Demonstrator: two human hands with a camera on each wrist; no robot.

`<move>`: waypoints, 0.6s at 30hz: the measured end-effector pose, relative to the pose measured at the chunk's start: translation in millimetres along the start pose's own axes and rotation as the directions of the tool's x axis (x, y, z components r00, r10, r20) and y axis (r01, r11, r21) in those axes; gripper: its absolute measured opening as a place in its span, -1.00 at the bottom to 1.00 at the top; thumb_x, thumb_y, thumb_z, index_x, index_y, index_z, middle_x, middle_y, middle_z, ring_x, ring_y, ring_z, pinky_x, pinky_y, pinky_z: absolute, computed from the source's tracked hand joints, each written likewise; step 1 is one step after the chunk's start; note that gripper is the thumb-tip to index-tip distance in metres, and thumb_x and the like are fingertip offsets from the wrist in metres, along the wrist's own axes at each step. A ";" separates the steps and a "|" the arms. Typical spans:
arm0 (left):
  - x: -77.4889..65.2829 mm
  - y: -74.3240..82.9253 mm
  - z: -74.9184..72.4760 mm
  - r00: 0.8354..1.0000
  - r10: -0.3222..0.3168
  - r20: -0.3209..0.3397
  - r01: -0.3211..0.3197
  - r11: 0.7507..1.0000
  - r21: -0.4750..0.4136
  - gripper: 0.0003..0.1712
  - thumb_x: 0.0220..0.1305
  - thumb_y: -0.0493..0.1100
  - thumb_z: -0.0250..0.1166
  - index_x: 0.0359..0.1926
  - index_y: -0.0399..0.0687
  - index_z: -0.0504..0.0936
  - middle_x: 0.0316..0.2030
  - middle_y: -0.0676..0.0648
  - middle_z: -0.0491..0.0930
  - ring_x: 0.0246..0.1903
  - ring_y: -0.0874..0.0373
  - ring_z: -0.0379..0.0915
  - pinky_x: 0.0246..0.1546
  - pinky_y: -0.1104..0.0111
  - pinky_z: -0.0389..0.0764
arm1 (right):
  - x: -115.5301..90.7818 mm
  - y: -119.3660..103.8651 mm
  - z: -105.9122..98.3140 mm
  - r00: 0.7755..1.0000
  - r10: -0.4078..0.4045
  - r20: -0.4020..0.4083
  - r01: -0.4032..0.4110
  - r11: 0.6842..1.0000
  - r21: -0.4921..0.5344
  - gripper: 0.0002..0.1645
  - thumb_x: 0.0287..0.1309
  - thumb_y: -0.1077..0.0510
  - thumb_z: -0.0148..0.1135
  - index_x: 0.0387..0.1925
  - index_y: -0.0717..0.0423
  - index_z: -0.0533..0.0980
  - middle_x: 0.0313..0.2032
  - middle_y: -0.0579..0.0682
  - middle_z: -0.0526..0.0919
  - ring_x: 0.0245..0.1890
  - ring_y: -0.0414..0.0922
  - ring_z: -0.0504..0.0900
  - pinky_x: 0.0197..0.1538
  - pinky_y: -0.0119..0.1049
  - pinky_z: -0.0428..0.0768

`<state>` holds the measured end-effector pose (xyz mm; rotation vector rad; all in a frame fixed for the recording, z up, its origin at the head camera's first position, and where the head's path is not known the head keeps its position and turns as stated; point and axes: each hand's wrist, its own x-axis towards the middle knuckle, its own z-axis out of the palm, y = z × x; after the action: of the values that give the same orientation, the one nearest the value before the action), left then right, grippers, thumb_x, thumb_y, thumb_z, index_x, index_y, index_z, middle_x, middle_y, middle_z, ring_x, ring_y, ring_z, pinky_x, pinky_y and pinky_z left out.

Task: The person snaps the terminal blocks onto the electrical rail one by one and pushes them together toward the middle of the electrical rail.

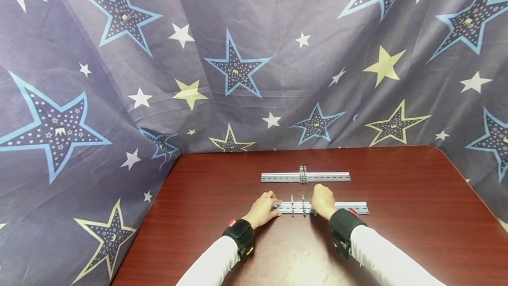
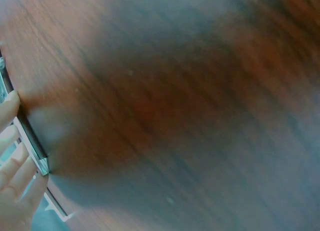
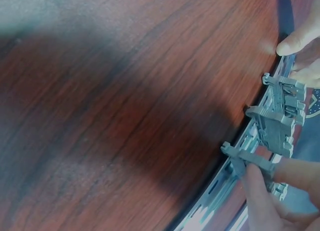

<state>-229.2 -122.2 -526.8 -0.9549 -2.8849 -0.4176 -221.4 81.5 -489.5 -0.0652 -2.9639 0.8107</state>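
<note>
A slotted metal DIN rail (image 1: pixel 359 208) lies across the table before me. My left hand (image 1: pixel 262 210) grips its left end, thumb on the near edge and fingers over the far side, as the left wrist view also shows. Two thin grey terminal blocks (image 3: pixel 272 128) stand upright across the rail, a small gap between them. To their right, my right hand (image 1: pixel 323 200) pinches a third terminal block (image 3: pixel 246 157) between thumb and forefinger, at the rail. In the head view the right hand hides most of that block.
Farther back on the reddish-brown table (image 1: pixel 222 175) lies a second DIN rail (image 1: pixel 329 177), parallel to the first. Terminal blocks (image 1: pixel 303 174) sit close together at its middle. A grey curtain (image 1: pixel 278 78) with a star pattern hangs behind the table and along its sides.
</note>
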 end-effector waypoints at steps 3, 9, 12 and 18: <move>-0.1 0.2 -0.2 1.000 -0.004 0.005 0.004 1.000 -0.004 -0.59 -0.10 -0.09 0.36 -0.16 -0.13 0.62 -0.37 0.02 0.38 -0.31 0.18 0.31 -0.31 0.41 0.39 | 1.2 4.0 0.1 1.000 -0.002 0.013 0.002 1.000 0.009 -0.95 -0.30 0.38 0.15 -0.68 0.33 0.44 -0.56 0.27 0.58 -0.49 0.18 0.57 -0.45 -0.06 0.51; 0.2 -0.4 0.2 1.000 -0.022 0.016 0.023 1.000 -0.016 -0.59 -0.10 -0.08 0.36 -0.16 -0.12 0.62 -0.36 0.02 0.39 -0.30 0.18 0.31 -0.32 0.40 0.40 | 2.6 12.3 -1.1 0.999 -0.029 0.032 0.029 0.999 0.022 -0.74 -0.26 0.21 0.32 -0.75 0.29 0.45 -0.62 0.22 0.57 -0.53 0.13 0.58 -0.37 -0.07 0.50; 0.4 -0.4 0.2 1.000 -0.027 0.016 0.027 1.000 -0.014 -0.60 -0.10 -0.08 0.36 -0.17 -0.10 0.63 -0.37 0.03 0.39 -0.31 0.18 0.31 -0.34 0.40 0.40 | 2.2 13.4 -6.6 0.995 0.018 0.095 -0.024 0.998 0.062 -0.62 -0.13 0.07 0.29 -0.78 0.28 0.47 -0.73 0.16 0.56 -0.66 0.04 0.57 -0.42 -0.13 0.51; 1.5 0.2 0.6 1.000 -0.025 0.011 0.025 1.000 -0.007 -0.59 -0.11 -0.08 0.37 -0.17 -0.10 0.63 -0.37 0.04 0.39 -0.32 0.19 0.31 -0.36 0.40 0.40 | 5.9 24.0 -21.0 0.986 0.024 0.163 -0.045 0.991 0.125 -0.49 0.04 -0.04 0.12 -0.83 0.22 0.47 -0.86 0.00 0.47 -0.80 -0.15 0.42 -0.55 -0.26 0.40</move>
<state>-230.3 -121.1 -527.1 -0.9262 -2.9098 -0.4259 -225.1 113.2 -483.4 -0.0466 -3.0581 1.0579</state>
